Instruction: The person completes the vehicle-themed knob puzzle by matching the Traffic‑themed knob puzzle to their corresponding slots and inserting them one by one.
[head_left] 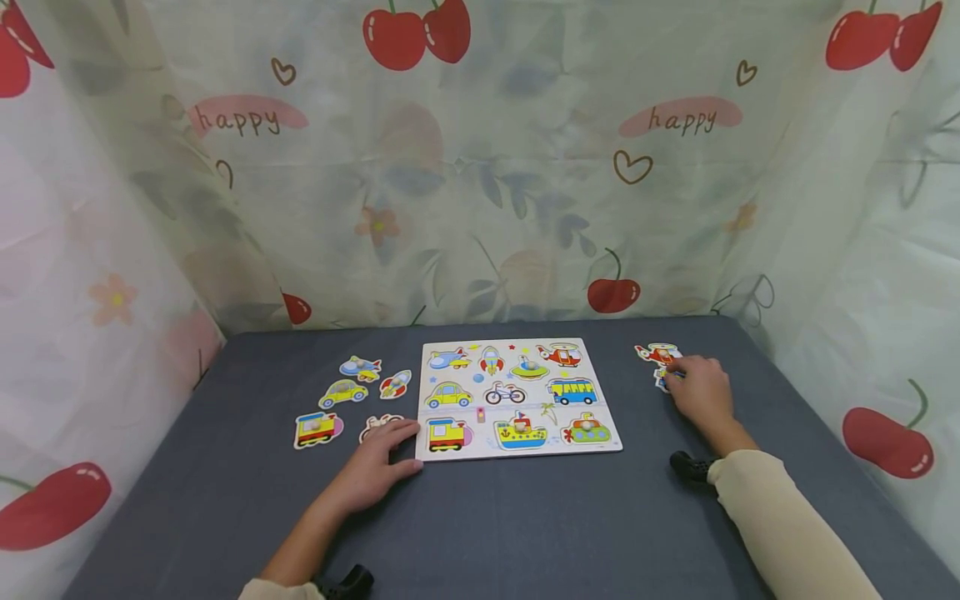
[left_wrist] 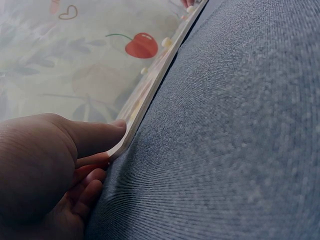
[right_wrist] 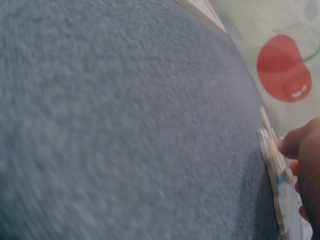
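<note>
My left hand [head_left: 372, 469] holds the near left corner of a white wooden puzzle board [head_left: 517, 342], thumb [left_wrist: 102, 135] along its front edge and the other fingers by its left side. To the right of the board, my right hand [head_left: 701, 392] is over two knobbed puzzle pieces on the table. The red helicopter piece [head_left: 654, 353] shows beyond the fingertips. A blue-edged piece [head_left: 661, 380] lies closer, partly covered by the hand. In the right wrist view the fingertips are right beside a wooden knob [right_wrist: 285, 175], which stays visible in front of them.
Left of the board lie plane [head_left: 360, 367], rocket [head_left: 395, 385], car [head_left: 342, 393] and train [head_left: 316, 430] pieces, plus a white-edged one [head_left: 377, 422] partly behind my left hand. Knobs stand on several pictures on the board. A patterned curtain [head_left: 480, 200] encloses the dark table [head_left: 510, 525].
</note>
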